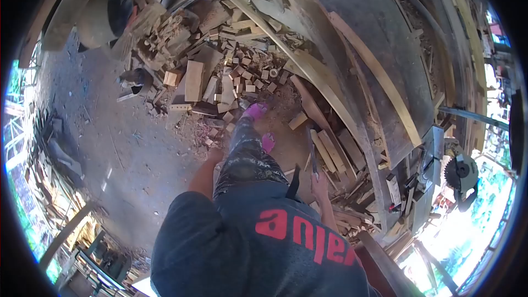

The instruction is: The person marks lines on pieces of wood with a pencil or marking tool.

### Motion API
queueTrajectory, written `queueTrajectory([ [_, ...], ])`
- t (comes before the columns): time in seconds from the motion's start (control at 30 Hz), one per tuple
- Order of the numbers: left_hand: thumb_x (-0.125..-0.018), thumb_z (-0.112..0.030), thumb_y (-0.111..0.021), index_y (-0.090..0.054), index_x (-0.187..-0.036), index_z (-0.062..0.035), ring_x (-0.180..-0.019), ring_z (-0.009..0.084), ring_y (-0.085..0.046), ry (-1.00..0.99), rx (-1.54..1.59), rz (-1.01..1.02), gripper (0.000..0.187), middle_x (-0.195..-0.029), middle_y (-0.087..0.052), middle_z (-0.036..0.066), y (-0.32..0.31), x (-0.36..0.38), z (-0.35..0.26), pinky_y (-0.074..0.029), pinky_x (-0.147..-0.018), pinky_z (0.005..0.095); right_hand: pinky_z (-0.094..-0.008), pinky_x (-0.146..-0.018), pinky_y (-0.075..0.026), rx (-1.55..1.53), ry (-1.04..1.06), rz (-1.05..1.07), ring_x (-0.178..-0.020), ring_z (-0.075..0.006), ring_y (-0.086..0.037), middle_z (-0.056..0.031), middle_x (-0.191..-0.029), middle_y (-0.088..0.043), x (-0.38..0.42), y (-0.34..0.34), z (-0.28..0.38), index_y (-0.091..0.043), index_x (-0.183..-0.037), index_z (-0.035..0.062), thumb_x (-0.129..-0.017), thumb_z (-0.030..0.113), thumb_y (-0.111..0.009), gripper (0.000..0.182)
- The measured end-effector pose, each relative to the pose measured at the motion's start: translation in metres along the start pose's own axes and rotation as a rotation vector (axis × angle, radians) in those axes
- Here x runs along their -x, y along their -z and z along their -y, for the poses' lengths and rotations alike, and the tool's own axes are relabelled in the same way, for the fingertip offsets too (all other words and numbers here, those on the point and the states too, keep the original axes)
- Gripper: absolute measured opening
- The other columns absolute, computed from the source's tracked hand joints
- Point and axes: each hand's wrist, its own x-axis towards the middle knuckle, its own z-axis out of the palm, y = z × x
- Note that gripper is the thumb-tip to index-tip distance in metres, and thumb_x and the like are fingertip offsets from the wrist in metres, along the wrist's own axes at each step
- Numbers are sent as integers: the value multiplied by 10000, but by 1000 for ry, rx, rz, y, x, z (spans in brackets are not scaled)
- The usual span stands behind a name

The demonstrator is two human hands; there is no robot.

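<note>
My left hand [216,155] hangs beside my left thigh, small and dim, with its fingers not distinct. On the other side, my right hand [318,182] is closed round the lower end of a long, thin, dark tool [313,155] that points forward over the floor. What kind of tool it is, I cannot make out. Close beyond that hand lie several light wooden strips [323,151]. Past my pink footwear [256,111], many small cut wood blocks [247,74] are scattered on the ground.
A long plank [291,55] slants across the wood pile. A curved board [379,74] rests on a large dark panel [360,5]. To the right is a circular saw blade [459,171]. Concrete floor [93,115] stretches to the left, with scrap wood along its far-left edge.
</note>
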Motion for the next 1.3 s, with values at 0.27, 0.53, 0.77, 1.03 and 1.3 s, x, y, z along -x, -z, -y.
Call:
queueTrajectory([
  [0.27, -885, -267, -468, -705, -1026, -36, -1052, 370, -631, 100, 206, 47, 360, -1113, -657, 211, -92, 58, 33, -494, -887, 523, -512, -813, -489, 356, 4, 187, -918, -444, -636, -277, -986, -654, 13, -22, -122, -627, -1099, 12, -911, 421, -522, 462],
  [0.53, -901, -263, -453, -635, -1178, -70, -1130, 376, -592, 389, 267, 4, 384, -1213, -620, 186, -144, 119, 65, -468, -953, 499, -354, -472, -472, 338, 35, 258, -539, -212, -618, -118, -677, -607, -9, 9, -44, -585, -914, 2, -925, 343, -525, 347],
  [0.77, -779, -291, -603, -690, -1092, -123, -1106, 363, -608, 472, 727, -152, 366, -1131, -665, 182, -176, 131, 86, -473, -968, 426, -325, -440, -418, 107, 188, 268, -485, -139, -492, -22, -631, -522, -35, -23, 28, -537, -838, 60, -947, 336, -524, 297],
  [1.03, -780, -306, -619, -700, -1081, -127, -1120, 340, -604, 710, 1198, -231, 359, -1142, -665, 167, -157, 145, 122, -463, -984, 405, -519, -812, -467, 369, 296, 354, -945, -461, -608, -269, -943, -648, -49, -118, 40, -576, -945, -4, -932, 412, -513, 420],
  [1.3, -798, -283, -649, -708, -1085, -117, -1072, 306, -638, 761, 1088, -217, 336, -1094, -689, 153, -151, 97, 159, -491, -948, 391, -421, -616, -462, 531, 647, 320, -662, -331, -602, -175, -714, -573, 16, -187, 120, -514, -891, 5, -955, 333, -532, 334],
])
